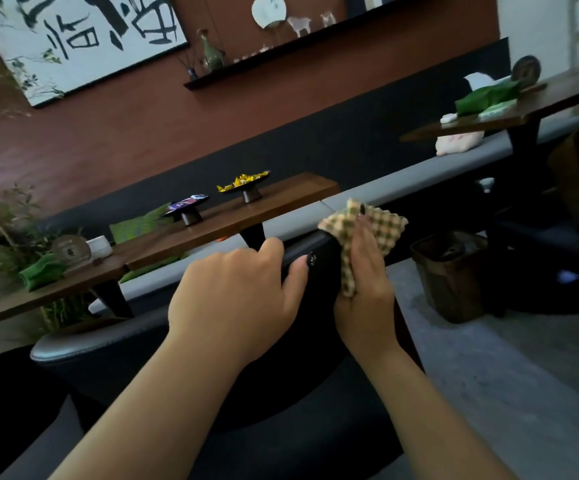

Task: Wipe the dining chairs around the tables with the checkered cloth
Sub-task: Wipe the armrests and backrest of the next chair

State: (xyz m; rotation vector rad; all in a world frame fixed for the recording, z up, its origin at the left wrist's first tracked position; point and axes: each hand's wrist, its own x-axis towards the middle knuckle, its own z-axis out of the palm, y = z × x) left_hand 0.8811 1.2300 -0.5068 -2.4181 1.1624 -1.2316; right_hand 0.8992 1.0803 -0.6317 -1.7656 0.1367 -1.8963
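- Fingers of the left hand (236, 292) curl over the top edge of the chair (184, 348) back, thumb laid against its dark face; their tips are hidden behind the edge.
- Fingers of the right hand (364, 278) lie straight and close together, pressing the cloth (378, 223) against the end of the chair back; the thumb is hidden by the hand itself.
- The cloth is a soft waffle weave in a tan and green check, bunched under the palm, one crumpled corner standing up above the fingertips and a strip hanging below the hand.
- The chair is dark and smooth, seemingly leather, with a rounded curved back; its seat and legs are lost in shadow and cut off by the lower edge.
- Behind it a long wooden table (211, 230) carries two small footed dishes (246, 188), one with yellow wrapped pieces, the other's contents too blurred to name, plus a folded green napkin (42, 271).
- A grey padded bench (419, 174) runs along the wall behind.
- A dark woven bin (450, 275) stands on the grey floor at the right; its contents are unclear.
- A second table (488, 123) at upper right is cut off by the edge.
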